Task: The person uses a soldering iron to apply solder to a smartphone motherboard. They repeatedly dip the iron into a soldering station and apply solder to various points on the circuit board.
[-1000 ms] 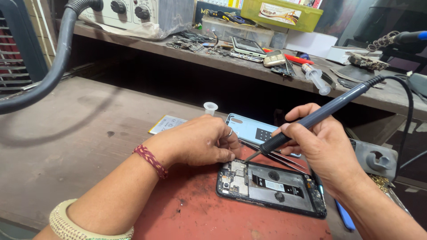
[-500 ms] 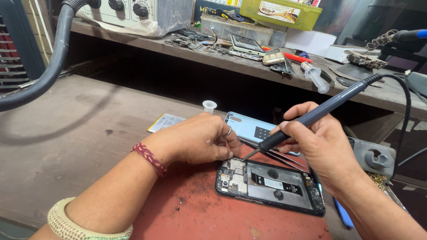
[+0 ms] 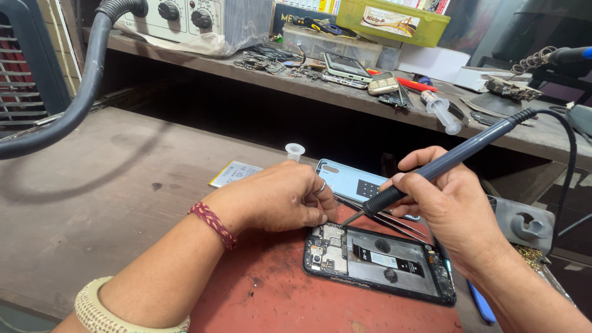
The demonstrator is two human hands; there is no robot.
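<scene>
An opened phone with its circuit board bare lies on a red mat. My left hand rests at the phone's upper left corner, fingers curled down onto its edge; whether it pinches anything is hidden. My right hand grips a dark blue soldering iron like a pen, its tip just above the board near my left fingertips. Thin metal tweezers lie beneath the iron. A light blue back cover sits behind the phone.
A small white funnel-shaped cap and a flat battery lie on the wooden bench. A thick grey hose arcs at left. The rear shelf holds phones, a syringe, a yellow-green box and a knobbed station.
The iron's tip has edged slightly toward the board's upper left corner; both hands otherwise stay in place.
</scene>
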